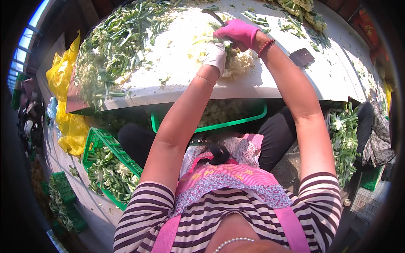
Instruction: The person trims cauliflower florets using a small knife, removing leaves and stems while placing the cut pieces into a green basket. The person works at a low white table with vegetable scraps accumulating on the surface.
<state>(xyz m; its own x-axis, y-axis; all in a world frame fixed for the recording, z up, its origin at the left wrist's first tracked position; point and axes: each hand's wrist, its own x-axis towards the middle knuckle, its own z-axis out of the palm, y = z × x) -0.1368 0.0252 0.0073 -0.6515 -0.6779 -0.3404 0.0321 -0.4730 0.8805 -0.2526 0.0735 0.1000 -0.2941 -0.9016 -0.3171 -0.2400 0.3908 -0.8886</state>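
My left hand [215, 56], in a pale glove, is closed around a cauliflower head [237, 66] above the white tabletop [177, 91]. My right hand [237, 32], in a pink glove, grips a curved knife [212, 15] whose dark blade points up and left. The two hands almost meet at the cauliflower's green stalk. Strong glare washes out the florets beside my left hand. A large heap of cut leaves and stalks [126, 41] spreads over the table to the left. A flat dark blade [302, 57] lies on the table right of my right forearm.
More cauliflower [297, 8] sits at the table's far right. Below the near edge, a green crate [232, 122] holds florets. Another green crate [110, 148] with trimmings stands at my left, near yellow plastic bags [68, 82]. Leaves [344, 139] are piled at my right, beside another person's leg [365, 126].
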